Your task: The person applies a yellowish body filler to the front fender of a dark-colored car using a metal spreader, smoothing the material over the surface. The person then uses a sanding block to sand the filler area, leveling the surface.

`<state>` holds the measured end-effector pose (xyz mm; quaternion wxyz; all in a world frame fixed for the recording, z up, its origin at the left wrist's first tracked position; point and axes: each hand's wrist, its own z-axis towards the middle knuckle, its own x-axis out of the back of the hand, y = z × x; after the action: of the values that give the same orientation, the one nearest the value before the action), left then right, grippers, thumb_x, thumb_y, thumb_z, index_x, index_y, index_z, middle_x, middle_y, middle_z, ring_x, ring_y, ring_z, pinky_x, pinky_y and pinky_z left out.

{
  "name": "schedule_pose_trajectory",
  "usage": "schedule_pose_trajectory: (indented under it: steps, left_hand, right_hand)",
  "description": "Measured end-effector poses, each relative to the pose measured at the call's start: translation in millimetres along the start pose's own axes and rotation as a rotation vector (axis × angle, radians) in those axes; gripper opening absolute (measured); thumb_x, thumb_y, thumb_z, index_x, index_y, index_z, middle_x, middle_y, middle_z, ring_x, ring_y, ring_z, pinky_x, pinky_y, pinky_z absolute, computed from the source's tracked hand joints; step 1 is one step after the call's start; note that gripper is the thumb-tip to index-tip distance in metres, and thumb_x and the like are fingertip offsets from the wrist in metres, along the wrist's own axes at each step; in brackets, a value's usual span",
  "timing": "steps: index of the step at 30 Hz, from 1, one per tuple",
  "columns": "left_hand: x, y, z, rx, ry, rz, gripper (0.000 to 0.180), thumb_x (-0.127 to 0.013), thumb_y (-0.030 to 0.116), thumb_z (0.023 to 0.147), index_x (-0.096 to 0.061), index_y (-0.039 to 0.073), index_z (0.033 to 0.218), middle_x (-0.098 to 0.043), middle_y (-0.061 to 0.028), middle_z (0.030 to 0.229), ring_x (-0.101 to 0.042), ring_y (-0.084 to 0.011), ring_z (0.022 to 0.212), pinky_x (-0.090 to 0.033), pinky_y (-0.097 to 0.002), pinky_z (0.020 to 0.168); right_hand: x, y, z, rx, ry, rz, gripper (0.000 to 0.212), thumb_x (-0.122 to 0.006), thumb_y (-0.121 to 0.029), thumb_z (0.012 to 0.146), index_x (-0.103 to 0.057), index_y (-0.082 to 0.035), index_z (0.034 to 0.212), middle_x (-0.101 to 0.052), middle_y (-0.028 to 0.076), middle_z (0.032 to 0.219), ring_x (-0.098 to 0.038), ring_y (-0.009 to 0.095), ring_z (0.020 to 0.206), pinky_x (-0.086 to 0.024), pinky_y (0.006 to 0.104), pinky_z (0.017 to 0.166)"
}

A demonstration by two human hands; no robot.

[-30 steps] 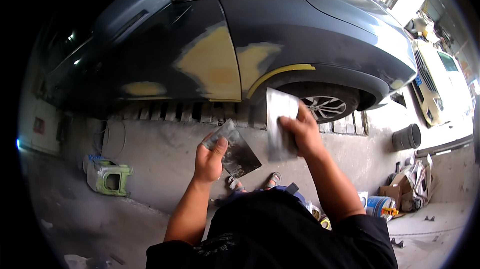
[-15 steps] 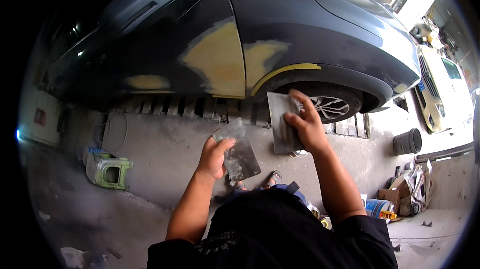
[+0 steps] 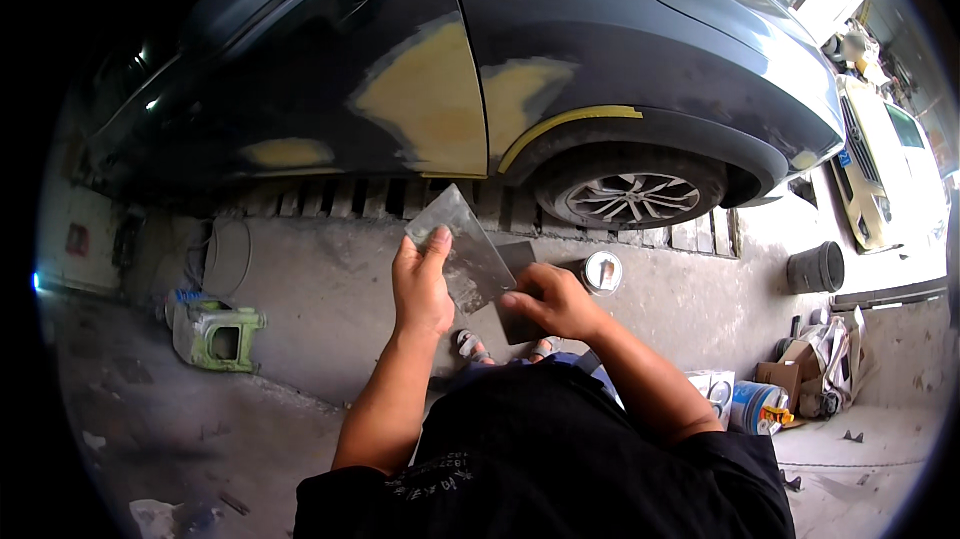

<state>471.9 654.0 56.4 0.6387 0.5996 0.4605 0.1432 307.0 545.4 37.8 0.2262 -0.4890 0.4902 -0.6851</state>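
Observation:
In my left hand [image 3: 422, 289] I grip a thin grey putty plate [image 3: 468, 244] smeared with pale residue, thumb on its face. My right hand [image 3: 565, 304] is closed on a darker rectangular putty spreader [image 3: 517, 326], which lies partly behind the plate. The right thumb is at the plate's lower right edge; whether the two tools touch I cannot tell. Beyond my hands stands a dark grey car with yellowish filler patches on its door [image 3: 430, 89] and fender [image 3: 512, 99]. Yellow tape [image 3: 570, 117] follows the wheel arch.
An open round can [image 3: 602, 273] sits on the floor right of my hands. Farther right are a dark bucket [image 3: 815, 268], a blue-and-white tin [image 3: 755, 407] and cardboard [image 3: 780, 376]. A green-and-grey plastic piece [image 3: 222, 339] lies left. A floor grating [image 3: 340, 201] runs beside the car.
My right hand has come down and left with the spreader, now behind the plate. My left hand has risen, tilting the plate. The round can has come into fuller view.

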Motion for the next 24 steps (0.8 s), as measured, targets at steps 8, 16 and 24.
schedule_pose_trajectory:
  steps: [8,16,24]
  left_hand:
    - [6.1,4.9,5.1,0.068,-0.076,0.019,0.029,-0.049,0.021,0.096,-0.052,0.007,0.121,-0.058,-0.0059,0.113,-0.057,-0.0170,0.101,-0.045,-0.0322,0.090]
    - [-1.1,0.7,5.8,0.481,-0.250,-0.401,0.043,-0.046,0.037,0.097,-0.052,0.004,0.123,-0.059,-0.0112,0.118,-0.058,-0.0251,0.106,-0.046,-0.0408,0.093]
    - [-9.2,7.7,7.5,0.413,-0.243,-0.353,0.049,-0.041,0.043,0.098,-0.051,0.003,0.125,-0.059,-0.0131,0.118,-0.059,-0.0261,0.105,-0.046,-0.0410,0.093]
  right_hand:
    - [30.1,-25.4,-1.7,0.051,0.234,0.103,0.017,-0.067,-0.004,0.081,-0.056,-0.003,0.093,-0.061,0.007,0.083,-0.060,0.016,0.077,-0.048,0.0301,0.069]
    - [1.5,-31.7,4.7,0.212,0.168,-0.018,0.014,-0.061,0.000,0.080,-0.054,-0.003,0.092,-0.058,0.016,0.085,-0.060,0.035,0.080,-0.048,0.0387,0.068]
    - [-11.7,-24.3,4.8,0.304,0.241,-0.041,0.012,-0.060,0.005,0.079,-0.053,-0.002,0.086,-0.058,0.013,0.078,-0.060,0.030,0.071,-0.047,0.0342,0.063]
